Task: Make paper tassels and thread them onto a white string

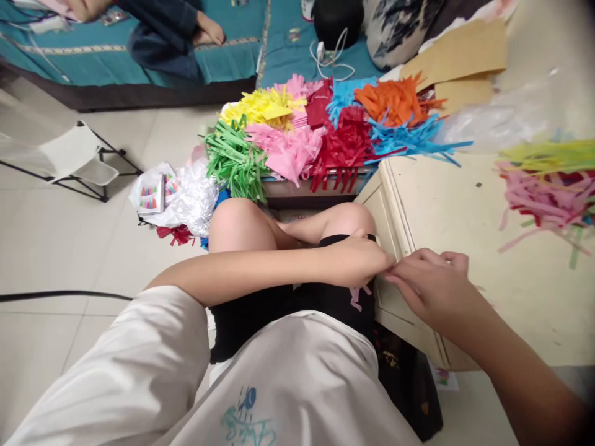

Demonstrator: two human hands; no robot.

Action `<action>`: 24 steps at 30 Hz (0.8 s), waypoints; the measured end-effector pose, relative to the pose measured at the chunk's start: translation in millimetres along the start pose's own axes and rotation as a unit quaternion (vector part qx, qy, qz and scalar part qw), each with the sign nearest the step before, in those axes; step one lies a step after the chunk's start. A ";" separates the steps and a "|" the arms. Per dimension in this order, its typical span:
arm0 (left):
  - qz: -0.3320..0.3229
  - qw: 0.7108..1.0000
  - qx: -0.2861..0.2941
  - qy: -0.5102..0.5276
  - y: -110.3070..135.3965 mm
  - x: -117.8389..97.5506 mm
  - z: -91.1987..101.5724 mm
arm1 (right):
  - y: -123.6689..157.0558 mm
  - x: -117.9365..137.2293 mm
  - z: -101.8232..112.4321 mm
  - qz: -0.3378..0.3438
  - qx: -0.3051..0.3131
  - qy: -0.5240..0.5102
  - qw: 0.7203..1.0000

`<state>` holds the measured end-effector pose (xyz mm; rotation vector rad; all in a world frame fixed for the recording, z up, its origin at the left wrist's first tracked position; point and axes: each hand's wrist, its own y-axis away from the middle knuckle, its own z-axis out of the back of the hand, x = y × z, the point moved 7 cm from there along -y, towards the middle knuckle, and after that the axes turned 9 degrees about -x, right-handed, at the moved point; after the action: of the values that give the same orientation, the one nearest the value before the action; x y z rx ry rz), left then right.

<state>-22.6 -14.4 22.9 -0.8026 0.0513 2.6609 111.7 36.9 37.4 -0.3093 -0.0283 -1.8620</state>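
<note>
My left hand (pixel 356 259) is closed in a fist above my right thigh, beside the cabinet edge. Narrow pink paper strips (pixel 357 298) stick out below that fist and hang over my black shorts; their other end is hidden inside it. My right hand (pixel 430 282) meets the left fist, thumb and index finger pinched together at its knuckles. Whatever lies between those fingertips is too small or covered to make out. The right hand's other fingers are curled loosely over the cream cabinet top (pixel 432 204).
Fringed paper bundles in green (pixel 237 158), pink (pixel 288 148), red (pixel 346 145), yellow (pixel 263 108), orange (pixel 393 99) and blue (pixel 409 136) lie ahead. More strips (pixel 543 192) rest on the cabinet. A folding stool (pixel 77 152) stands left. Another person's foot (pixel 209 30) shows on the teal-covered seat.
</note>
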 end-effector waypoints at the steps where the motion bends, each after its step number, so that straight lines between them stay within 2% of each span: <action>1: 0.026 0.999 -0.003 0.019 10.1 8.6 2.0 | -11.1 6.3 -3.2 0.012 0.011 -0.009 1.000; 3: 0.074 0.995 -0.018 0.064 30.3 24.8 5.6 | -33.8 18.6 -11.6 0.025 0.039 -0.034 0.998; 8: 0.169 0.965 -0.071 0.186 78.6 54.4 17.0 | -85.5 43.0 -40.2 0.005 0.159 -0.046 0.986; 11: 0.193 0.947 -0.109 0.233 102.2 65.4 27.8 | -110.5 55.2 -45.3 0.014 0.189 -0.058 0.980; 13: 0.205 0.936 -0.125 0.258 114.3 73.4 35.3 | -125.0 61.1 -45.1 0.018 0.201 -0.114 0.973; 18: 0.250 0.888 -0.112 0.369 132.3 101.9 45.2 | -159.1 65.7 -54.5 0.046 0.238 -0.299 0.923; 21: 0.243 0.860 -0.092 0.439 133.1 118.1 47.6 | -179.8 56.6 -70.6 0.044 0.262 -0.367 0.891; 24: 0.222 0.834 -0.044 0.502 127.1 131.0 44.7 | -194.2 50.1 -86.5 0.045 0.317 -0.429 0.845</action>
<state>-192.0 -84.0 -19.2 -2.3659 0.4208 2.2665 -101.9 35.5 -8.2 -0.6339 -1.1961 -1.3807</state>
